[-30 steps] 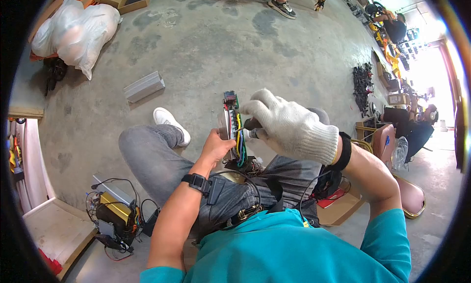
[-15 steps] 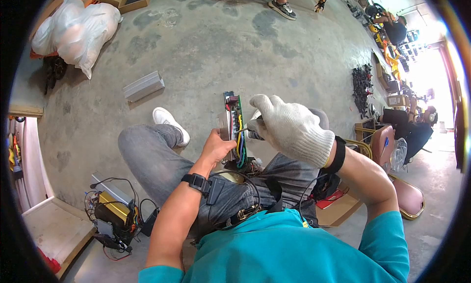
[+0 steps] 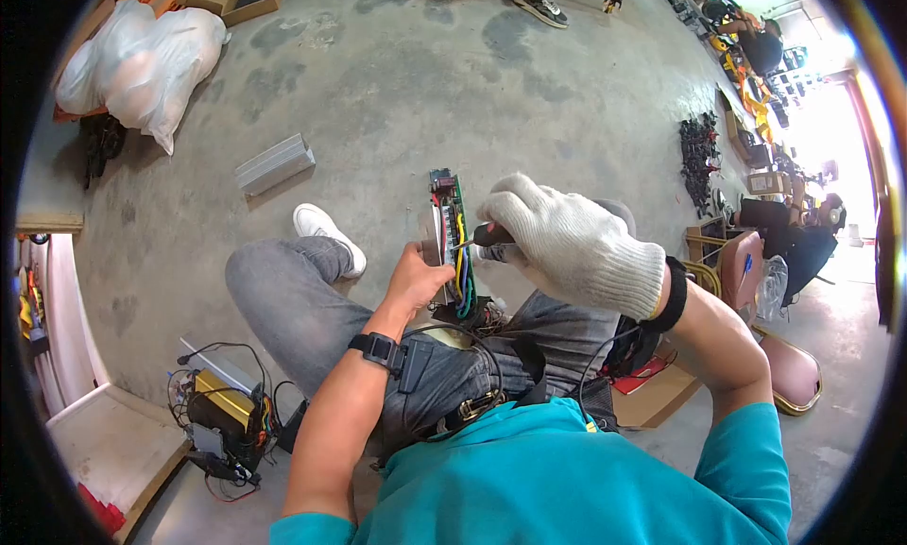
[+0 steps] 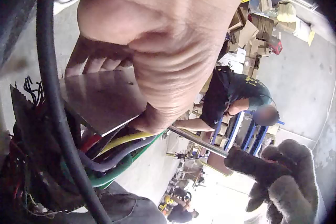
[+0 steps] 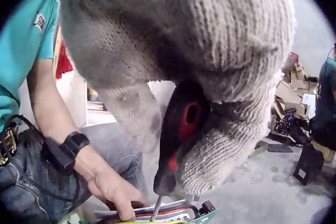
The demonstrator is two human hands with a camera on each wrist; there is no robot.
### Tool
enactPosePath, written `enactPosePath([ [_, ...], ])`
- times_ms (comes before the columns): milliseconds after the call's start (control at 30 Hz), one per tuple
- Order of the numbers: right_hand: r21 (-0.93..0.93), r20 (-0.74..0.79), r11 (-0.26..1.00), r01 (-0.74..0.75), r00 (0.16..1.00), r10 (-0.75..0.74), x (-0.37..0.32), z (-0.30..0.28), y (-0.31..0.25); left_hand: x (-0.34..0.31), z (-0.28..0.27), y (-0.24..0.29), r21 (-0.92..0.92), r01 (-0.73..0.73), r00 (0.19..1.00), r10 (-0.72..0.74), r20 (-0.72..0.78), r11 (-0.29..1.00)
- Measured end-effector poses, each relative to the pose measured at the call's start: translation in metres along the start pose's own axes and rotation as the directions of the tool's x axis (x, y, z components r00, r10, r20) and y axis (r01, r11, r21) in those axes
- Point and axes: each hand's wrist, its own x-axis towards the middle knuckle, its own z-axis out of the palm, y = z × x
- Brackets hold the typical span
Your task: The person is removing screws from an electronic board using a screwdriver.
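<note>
My bare left hand grips a long circuit board by its side, thumb near the wires. A flat grey metal plate runs along the board, under the fingers in the left wrist view. Yellow, blue, green and red wires lie lengthwise on it. My right hand, in a white knitted glove, holds a screwdriver by its black and red handle. Its thin metal shaft reaches down among the wires beside my left thumb; the tip is hidden in the left wrist view.
A silver metal housing lies on the concrete floor ahead. To my left sits a gold device with tangled cables. White plastic bags are at the far left. An open cardboard box stands by my right thigh; other people are farther off.
My gloved hand has rolled at the wrist and shifted its fingers on the screwdriver, and the handle shows again. The left hand and board have stayed nearly still.
</note>
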Motion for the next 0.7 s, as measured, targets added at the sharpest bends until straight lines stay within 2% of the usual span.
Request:
enactPosePath([
  [67,-0.029,-0.003,0.989,0.148,0.989,-0.148,0.002,0.01,0.009,-0.002,0.0,0.002,0.022,0.01,1.0,-0.01,0.009,1.0],
  [100,-0.031,-0.004,0.988,0.149,0.989,-0.149,0.004,0.004,0.0,-0.002,0.0,0.005,0.045,0.018,1.0,-0.019,0.02,0.999],
  [133,-0.054,0.096,0.997,-0.051,0.994,0.056,0.007,-0.005,-0.016,-0.001,0.0,0.004,0.045,0.016,1.0,-0.017,0.02,0.999],
  [167,-0.095,0.188,0.964,-0.247,0.947,0.261,0.008,-0.011,-0.025,0.0,0.0,0.004,0.053,0.022,0.999,-0.024,0.03,0.998],
  [200,-0.094,0.186,0.964,-0.249,0.947,0.263,0.008,-0.009,-0.023,0.0,0.0,0.004,0.061,0.028,0.999,-0.031,0.041,0.998],
  [267,-0.133,0.185,0.987,-0.093,0.976,0.117,0.009,-0.002,-0.012,0.0,0.001,0.004,0.052,0.027,0.999,-0.029,0.035,0.998],
  [300,-0.131,0.186,0.987,-0.092,0.976,0.116,0.008,-0.001,-0.007,0.0,0.0,0.002,0.039,0.03,0.999,-0.031,0.029,0.999],
  [367,-0.065,0.129,0.995,0.072,0.99,-0.063,0.006,0.0,0.002,0.002,-0.001,-0.001,0.024,0.017,0.999,-0.018,0.035,1.0],
  [500,-0.006,0.087,0.998,0.061,0.994,-0.06,0.004,0.003,0.002,0.002,-0.001,-0.004,0.067,0.008,1.0,-0.009,0.022,0.998],
  [567,0.024,0.185,0.986,-0.165,0.97,0.158,0.007,-0.004,-0.008,0.006,-0.002,-0.01,0.073,0.001,1.0,-0.003,0.028,0.997],
  [700,0.075,0.173,0.955,-0.286,0.947,0.27,0.007,-0.003,-0.009,0.014,-0.003,-0.022,0.034,-0.028,0.999,0.026,0.034,0.999],
])
